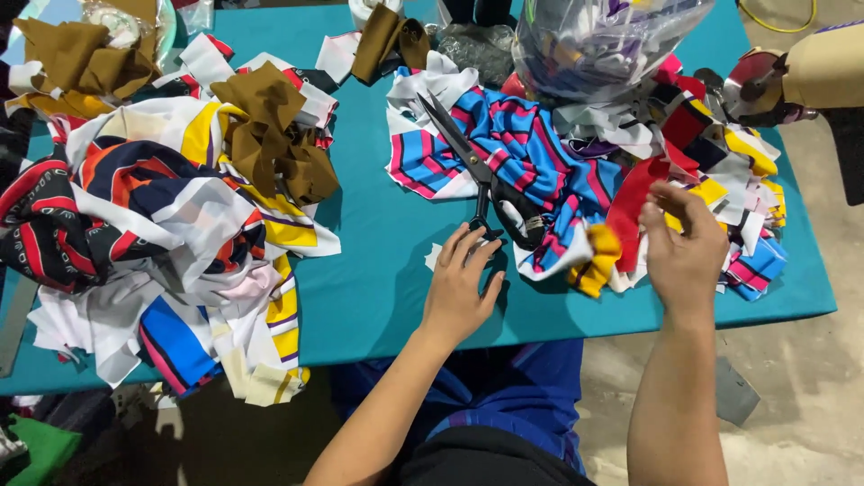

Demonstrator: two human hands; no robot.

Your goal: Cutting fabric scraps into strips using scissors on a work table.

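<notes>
Two heaps of scraps flank me — my left hand touches the scissors, unclenched; my right hand pinches a red strip. Plenty unsorted.

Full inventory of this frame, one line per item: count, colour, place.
table: 1, teal top, spans the frame
scissors: 1, dark blades and black handles, centre, lying on the striped cloth
striped cloth: 1 piece, blue, pink and white, centre right
left scrap pile: 1 heap, white, navy, red, yellow, left side
brown scraps: several, olive brown, on the left heap and at top left
right scrap pile: 1 heap, red, yellow, white, pink, right side
plastic bag: 1, clear, full of scraps, top right
cutting machine: 1, beige with a round blade, far right edge
left hand: 1, fingertips at the scissors handles
right hand: 1, on the right scrap pile
</notes>
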